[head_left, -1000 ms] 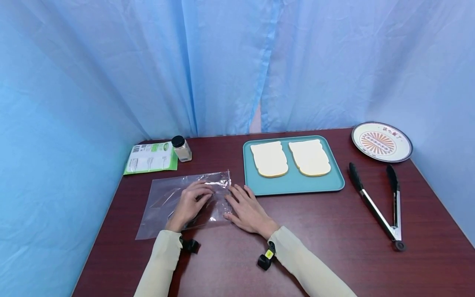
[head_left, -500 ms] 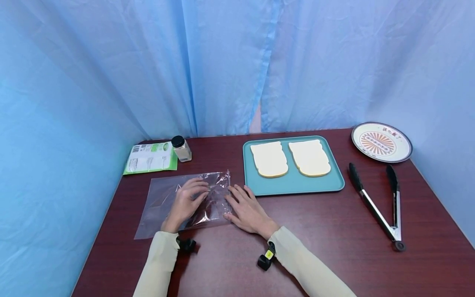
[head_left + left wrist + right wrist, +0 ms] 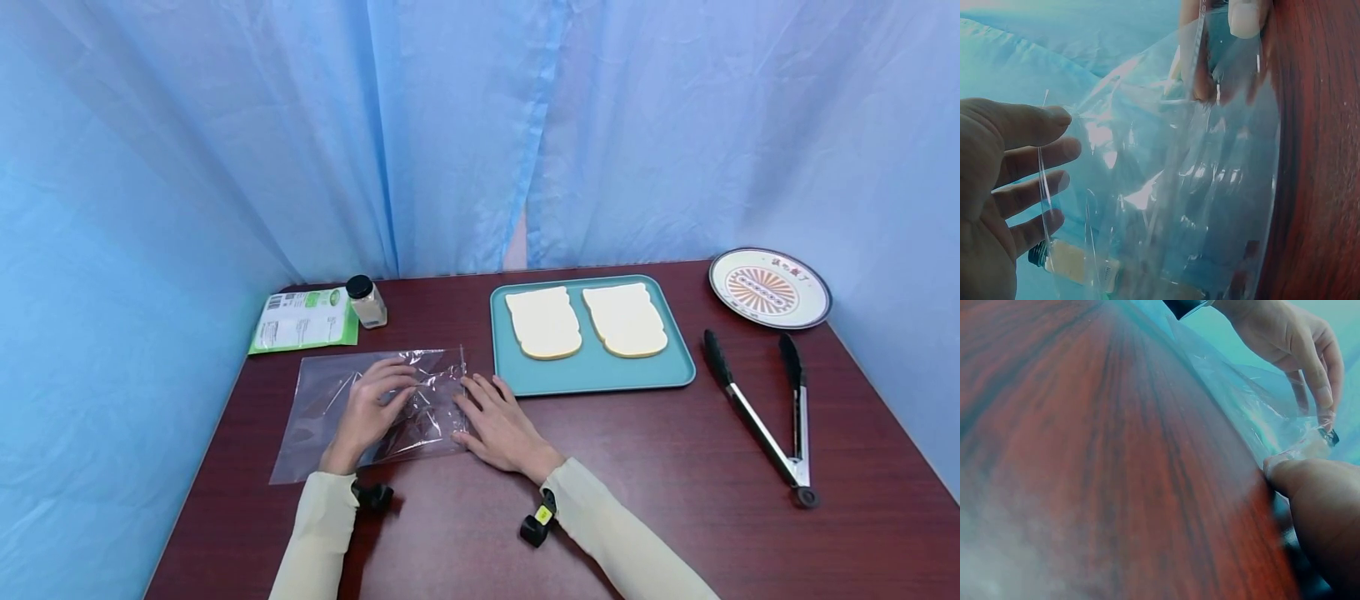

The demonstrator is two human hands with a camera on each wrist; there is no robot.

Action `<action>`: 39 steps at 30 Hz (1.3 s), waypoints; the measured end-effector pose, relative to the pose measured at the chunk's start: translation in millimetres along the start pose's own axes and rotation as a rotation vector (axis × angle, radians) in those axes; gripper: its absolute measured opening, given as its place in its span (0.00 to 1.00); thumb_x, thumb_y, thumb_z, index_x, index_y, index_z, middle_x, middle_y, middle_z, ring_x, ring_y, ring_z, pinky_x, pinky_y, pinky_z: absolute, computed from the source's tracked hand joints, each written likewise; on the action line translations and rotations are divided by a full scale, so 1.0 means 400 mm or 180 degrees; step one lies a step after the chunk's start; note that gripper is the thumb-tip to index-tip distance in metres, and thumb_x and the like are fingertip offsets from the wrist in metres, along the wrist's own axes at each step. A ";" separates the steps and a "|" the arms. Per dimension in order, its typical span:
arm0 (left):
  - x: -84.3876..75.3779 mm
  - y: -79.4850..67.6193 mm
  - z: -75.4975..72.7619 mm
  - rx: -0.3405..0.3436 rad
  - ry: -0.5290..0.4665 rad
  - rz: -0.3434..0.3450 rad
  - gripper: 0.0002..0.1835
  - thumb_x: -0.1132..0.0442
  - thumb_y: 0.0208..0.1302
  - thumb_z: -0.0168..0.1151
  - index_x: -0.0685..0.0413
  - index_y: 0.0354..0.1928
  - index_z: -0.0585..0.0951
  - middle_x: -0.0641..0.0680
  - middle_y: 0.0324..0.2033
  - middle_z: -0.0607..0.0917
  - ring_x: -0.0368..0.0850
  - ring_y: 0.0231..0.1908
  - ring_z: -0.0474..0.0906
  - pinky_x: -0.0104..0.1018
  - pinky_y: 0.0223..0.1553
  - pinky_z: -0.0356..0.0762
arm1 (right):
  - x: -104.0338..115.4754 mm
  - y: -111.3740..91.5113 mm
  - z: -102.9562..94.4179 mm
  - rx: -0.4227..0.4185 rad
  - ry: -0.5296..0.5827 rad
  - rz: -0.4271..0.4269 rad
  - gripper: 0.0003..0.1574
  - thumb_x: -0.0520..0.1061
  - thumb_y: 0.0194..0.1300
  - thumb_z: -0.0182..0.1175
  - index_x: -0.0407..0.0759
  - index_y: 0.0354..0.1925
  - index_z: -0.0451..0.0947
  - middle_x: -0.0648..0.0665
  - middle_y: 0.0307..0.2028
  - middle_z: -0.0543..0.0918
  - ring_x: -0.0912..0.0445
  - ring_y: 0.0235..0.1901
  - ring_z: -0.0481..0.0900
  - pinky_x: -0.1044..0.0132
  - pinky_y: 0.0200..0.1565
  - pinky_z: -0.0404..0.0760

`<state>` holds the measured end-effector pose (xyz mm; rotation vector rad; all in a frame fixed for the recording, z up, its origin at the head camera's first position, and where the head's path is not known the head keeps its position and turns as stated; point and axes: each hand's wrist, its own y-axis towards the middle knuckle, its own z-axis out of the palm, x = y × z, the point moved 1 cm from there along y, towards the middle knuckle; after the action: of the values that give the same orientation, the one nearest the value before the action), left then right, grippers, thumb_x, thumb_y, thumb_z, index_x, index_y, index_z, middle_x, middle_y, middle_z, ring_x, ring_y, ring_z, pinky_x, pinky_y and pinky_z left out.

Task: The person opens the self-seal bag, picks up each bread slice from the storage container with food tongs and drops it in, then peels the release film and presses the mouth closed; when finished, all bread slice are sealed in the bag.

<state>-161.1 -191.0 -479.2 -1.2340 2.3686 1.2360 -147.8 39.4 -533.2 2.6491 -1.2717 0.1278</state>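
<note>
A clear plastic bag [image 3: 318,408] lies on the table, its right edge creased and shiny. My left hand [image 3: 369,410] is over its middle; in the right wrist view the fingertips [image 3: 1324,400] pinch its film, which rises off the table between the hands. The left wrist view shows the raised film [image 3: 1147,181] running up to the thumb and fingers of that hand [image 3: 1016,150]. My right hand [image 3: 501,425] rests on the bag's right edge with its fingers nearly straight and the thumb [image 3: 1244,19] lying on the film.
Behind the bag are a green-and-white packet [image 3: 300,321] and a black-capped shaker jar [image 3: 367,304]. Two bread slices [image 3: 545,323] lie on a teal tray [image 3: 517,375] near the right hand. Farther right are a patterned plate [image 3: 802,283] and spread tongs [image 3: 757,425]. Blue curtains [image 3: 450,133] surround the table.
My left hand has shifted slightly left and drawn the film along, so the bag's creases and reflections have changed. The right hand stays in place on the edge.
</note>
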 end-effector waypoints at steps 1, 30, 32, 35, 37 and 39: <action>-0.001 0.000 0.000 -0.0001 -0.0004 0.0008 0.07 0.75 0.52 0.73 0.60 0.33 0.89 0.60 0.39 0.90 0.62 0.51 0.83 0.54 0.57 0.79 | 0.000 0.000 0.000 0.0010 -0.0003 0.0004 0.38 0.67 0.74 0.48 0.45 0.69 0.70 0.40 0.75 0.64 0.44 0.76 0.60 0.45 0.78 0.53; 0.007 -0.015 0.034 0.0014 -0.0033 0.0072 0.07 0.77 0.49 0.73 0.64 0.32 0.88 0.61 0.38 0.90 0.64 0.50 0.83 0.54 0.54 0.80 | -0.005 0.018 -0.032 0.0020 -0.0047 -0.0052 0.35 0.66 0.73 0.51 0.47 0.66 0.73 0.40 0.72 0.68 0.45 0.71 0.68 0.45 0.73 0.63; 0.008 -0.016 0.036 0.0024 -0.0028 0.0066 0.07 0.77 0.49 0.74 0.64 0.32 0.88 0.61 0.38 0.90 0.64 0.51 0.83 0.55 0.55 0.80 | -0.006 0.019 -0.036 -0.0002 0.0006 -0.0058 0.34 0.65 0.74 0.51 0.47 0.66 0.72 0.40 0.72 0.68 0.46 0.71 0.68 0.45 0.73 0.63; 0.010 -0.018 0.039 0.0020 -0.0036 0.0084 0.07 0.77 0.49 0.73 0.65 0.33 0.88 0.61 0.38 0.90 0.64 0.50 0.83 0.55 0.54 0.80 | -0.008 0.017 -0.044 -0.0059 0.0131 -0.0045 0.33 0.64 0.73 0.53 0.46 0.66 0.72 0.39 0.72 0.68 0.45 0.71 0.68 0.44 0.72 0.64; 0.012 -0.019 0.041 0.0012 -0.0051 0.0097 0.08 0.78 0.49 0.73 0.65 0.33 0.88 0.61 0.38 0.90 0.64 0.50 0.83 0.55 0.54 0.80 | -0.011 0.015 -0.052 -0.0100 0.0224 -0.0029 0.33 0.63 0.73 0.53 0.46 0.66 0.72 0.39 0.72 0.69 0.45 0.71 0.67 0.43 0.71 0.64; 0.013 -0.020 0.042 0.0003 -0.0062 0.0110 0.07 0.78 0.49 0.73 0.66 0.32 0.88 0.62 0.37 0.90 0.65 0.50 0.83 0.55 0.54 0.81 | -0.015 0.011 -0.061 -0.0129 0.0287 0.0005 0.34 0.63 0.73 0.53 0.45 0.67 0.72 0.39 0.72 0.68 0.45 0.72 0.66 0.42 0.71 0.64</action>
<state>-161.6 -184.0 -497.2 -1.1801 2.3861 1.2510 -154.6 46.5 -509.7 2.5772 -1.2349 0.2168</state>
